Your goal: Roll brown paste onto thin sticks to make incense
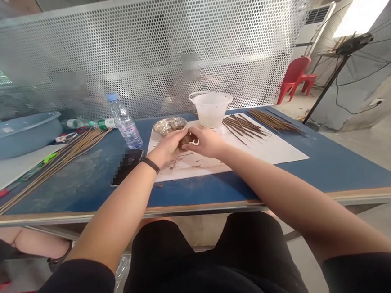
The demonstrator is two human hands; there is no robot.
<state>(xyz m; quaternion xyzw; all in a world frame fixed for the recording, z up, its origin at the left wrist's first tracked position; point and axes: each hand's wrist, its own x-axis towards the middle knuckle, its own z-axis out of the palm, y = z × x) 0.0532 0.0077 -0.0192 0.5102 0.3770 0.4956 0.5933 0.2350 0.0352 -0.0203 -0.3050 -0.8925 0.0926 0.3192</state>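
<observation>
My left hand (169,147) and my right hand (206,142) meet above a white paper sheet (260,156), pressing a lump of brown paste (187,140) between their fingers. Brown smears mark the paper below them. Just beyond my left hand stands a steel bowl (169,126) holding something brown. A white plastic tub (211,110) sits behind my right hand. To its right, thin brown sticks (243,128) lie in a loose group on the paper. A black band circles my left wrist.
The blue table (84,191) holds a long bundle of brown sticks (58,164), a water bottle (125,122), a phone (126,167), a blue basin (17,135) and more sticks (274,121). A perforated metal screen (140,47) stands behind it, with a red chair (293,80) and a fan (353,46) beyond.
</observation>
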